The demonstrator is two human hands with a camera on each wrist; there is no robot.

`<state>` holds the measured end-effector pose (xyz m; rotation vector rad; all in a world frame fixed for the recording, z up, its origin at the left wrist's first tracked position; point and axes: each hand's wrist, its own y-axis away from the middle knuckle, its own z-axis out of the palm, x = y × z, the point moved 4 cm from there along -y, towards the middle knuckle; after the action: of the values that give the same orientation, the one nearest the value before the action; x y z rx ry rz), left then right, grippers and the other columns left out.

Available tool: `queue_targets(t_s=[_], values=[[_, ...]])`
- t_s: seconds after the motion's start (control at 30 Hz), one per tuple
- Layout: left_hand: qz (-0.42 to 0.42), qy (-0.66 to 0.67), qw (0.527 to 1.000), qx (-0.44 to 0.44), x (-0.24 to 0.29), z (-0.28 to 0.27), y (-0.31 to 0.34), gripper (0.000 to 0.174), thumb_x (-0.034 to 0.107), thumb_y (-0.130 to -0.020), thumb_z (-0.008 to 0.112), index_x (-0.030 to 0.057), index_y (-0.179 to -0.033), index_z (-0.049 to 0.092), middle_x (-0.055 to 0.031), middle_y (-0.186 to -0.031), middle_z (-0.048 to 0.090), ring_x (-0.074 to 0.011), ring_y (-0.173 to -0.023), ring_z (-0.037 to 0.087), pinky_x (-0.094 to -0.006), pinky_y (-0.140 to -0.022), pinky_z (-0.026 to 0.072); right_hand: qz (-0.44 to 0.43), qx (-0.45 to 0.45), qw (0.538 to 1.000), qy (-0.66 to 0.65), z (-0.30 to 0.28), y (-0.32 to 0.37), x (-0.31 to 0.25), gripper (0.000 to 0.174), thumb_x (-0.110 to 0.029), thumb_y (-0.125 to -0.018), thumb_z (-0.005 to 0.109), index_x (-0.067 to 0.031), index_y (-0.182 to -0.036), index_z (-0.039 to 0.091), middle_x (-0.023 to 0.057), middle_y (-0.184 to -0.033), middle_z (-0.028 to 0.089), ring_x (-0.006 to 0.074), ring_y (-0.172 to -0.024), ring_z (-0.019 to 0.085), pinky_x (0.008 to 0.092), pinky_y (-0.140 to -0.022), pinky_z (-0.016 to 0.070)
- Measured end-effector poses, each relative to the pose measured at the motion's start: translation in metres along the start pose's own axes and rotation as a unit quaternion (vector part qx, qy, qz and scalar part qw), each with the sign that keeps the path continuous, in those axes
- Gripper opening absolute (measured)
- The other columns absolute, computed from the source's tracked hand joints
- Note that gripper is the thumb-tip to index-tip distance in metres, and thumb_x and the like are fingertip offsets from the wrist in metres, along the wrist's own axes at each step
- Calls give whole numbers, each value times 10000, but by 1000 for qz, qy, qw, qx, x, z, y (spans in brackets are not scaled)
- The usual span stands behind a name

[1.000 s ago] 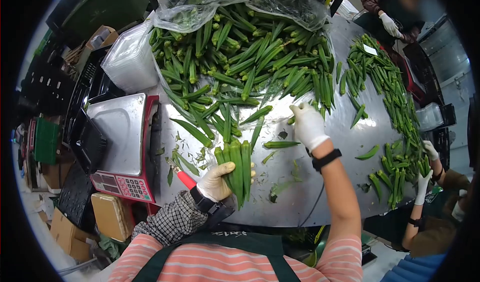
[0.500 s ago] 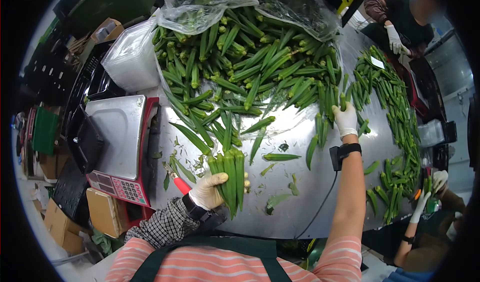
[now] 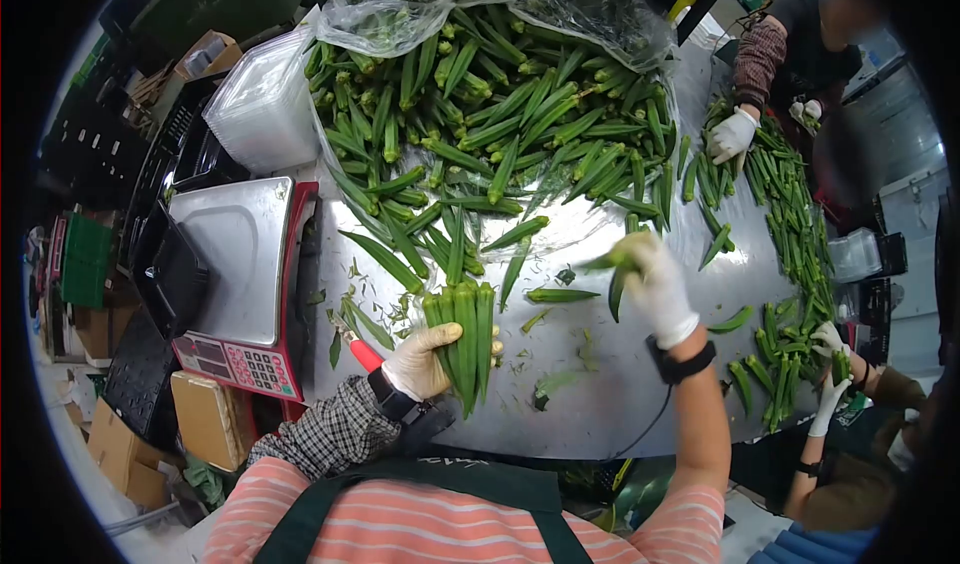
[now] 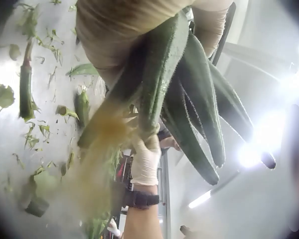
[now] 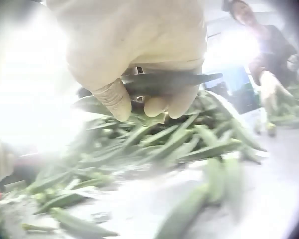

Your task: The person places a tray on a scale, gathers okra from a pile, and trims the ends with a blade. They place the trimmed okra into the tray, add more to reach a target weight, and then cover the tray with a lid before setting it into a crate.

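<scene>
My gloved left hand (image 3: 418,362) grips a bunch of okra pods (image 3: 466,349) over the near part of the metal table, stem ends away from me and tips toward me. In the left wrist view several pods (image 4: 164,64) fan out from under the gloved fingers. My gloved right hand (image 3: 658,289), blurred, is over the table to the right of the bunch. It pinches an okra pod (image 5: 162,83) between thumb and fingers, plain in the right wrist view. A large okra pile (image 3: 500,114) lies beyond both hands, partly under clear plastic.
On the left stand a red scale (image 3: 235,264), a black tray (image 3: 172,282) and stacked clear plastic boxes (image 3: 262,104). A red-handled tool (image 3: 366,354) lies beside my left hand. More okra (image 3: 790,204) covers the right side, where another person's gloved hand (image 3: 733,136) reaches in. Trimmings (image 3: 552,384) litter the table.
My right hand first went right to the pile's right edge, then came back left and nearer with an okra pod. My left hand keeps its bunch. Another person's hand has reached into the okra on the right.
</scene>
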<state>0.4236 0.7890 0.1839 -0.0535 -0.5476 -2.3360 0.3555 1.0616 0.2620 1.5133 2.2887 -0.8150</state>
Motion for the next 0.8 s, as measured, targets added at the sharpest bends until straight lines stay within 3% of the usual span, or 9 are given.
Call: queue_targets(t_s=[0.2, 0.27, 0.33, 0.4, 0.47, 0.5, 0.6, 0.63, 0.8], values=[[24, 29, 999, -39, -4, 17, -4, 442, 93, -821, 569, 18, -1236, 437, -140, -1157, 557, -263, -1049, 556, -410, -934, 427, -216, -35, 974, 52, 32, -8, -122, 431, 17, -601, 583, -110, -1012, 613, 135, -1083, 555, 282, -927, 556, 350, -738, 468], [33, 27, 997, -61, -2, 20, 7, 461, 105, -813, 567, 18, -1244, 429, -136, -1132, 569, -256, -1038, 562, -414, -947, 411, -200, -88, 976, 22, 50, -8, -137, 472, 53, -640, 574, -113, -1081, 592, 142, -1140, 533, 284, -999, 540, 337, -794, 464], [39, 61, 995, -68, 2, 15, 21, 449, 102, -813, 569, 15, -1233, 437, -134, -1126, 571, -253, -1028, 567, -407, -933, 424, -23, -13, 970, -241, 62, -7, -138, 462, 83, -692, 562, -107, -1114, 570, 147, -1157, 521, 291, -1053, 526, 324, -866, 445], [48, 96, 991, -82, 10, 14, 33, 437, 99, -813, 571, 11, -1223, 446, -131, -1120, 574, -249, -1019, 573, -400, -919, 437, -41, -17, 968, -246, 72, -4, -155, 432, 80, -772, 540, -65, -1178, 518, 126, -1177, 516, 246, -1089, 514, 303, -913, 417], [108, 37, 989, -96, 26, 22, 54, 423, 99, -816, 567, 10, -1214, 454, -130, -1110, 579, -248, -1003, 582, -394, -904, 450, 169, -43, 870, -460, 92, 5, -161, 414, 55, -821, 522, -13, -1225, 465, 104, -1193, 508, 184, -1079, 510, 285, -914, 408], [105, 20, 990, -93, 33, 24, 65, 431, 86, -807, 584, 14, -1211, 456, -116, -1114, 573, -225, -1013, 572, -374, -905, 443, 202, -68, 841, -497, 97, 7, -169, 403, 4, -870, 496, 39, -1261, 402, 100, -1189, 503, 155, -1076, 496, 281, -926, 394], [187, -65, 979, -57, 58, 23, 102, 452, 60, -790, 611, 20, -1213, 456, -99, -1124, 562, -200, -1032, 552, -343, -903, 433, 233, -124, 789, -555, 104, -8, -225, 399, -57, -895, 482, 51, -1265, 382, 102, -1151, 523, 159, -1059, 498, 277, -919, 394], [228, -100, 967, -55, 70, 24, 118, 470, 40, -778, 629, 25, -1215, 455, -83, -1130, 553, -185, -1041, 535, -325, -904, 421, 224, -146, 820, -507, 114, -11, -233, 394, -58, -891, 488, 43, -1259, 392, 93, -1150, 524, 149, -1036, 500, 270, -897, 401], [332, -109, 936, 38, 149, 21, 225, 361, 65, -806, 615, 13, -1151, 521, -69, -1054, 590, -167, -944, 575, -304, -846, 452, 115, -199, 818, -527, 149, -88, -357, 353, -22, -853, 490, 38, -1200, 464, 64, -1087, 556, 116, -976, 515, 249, -860, 413]])
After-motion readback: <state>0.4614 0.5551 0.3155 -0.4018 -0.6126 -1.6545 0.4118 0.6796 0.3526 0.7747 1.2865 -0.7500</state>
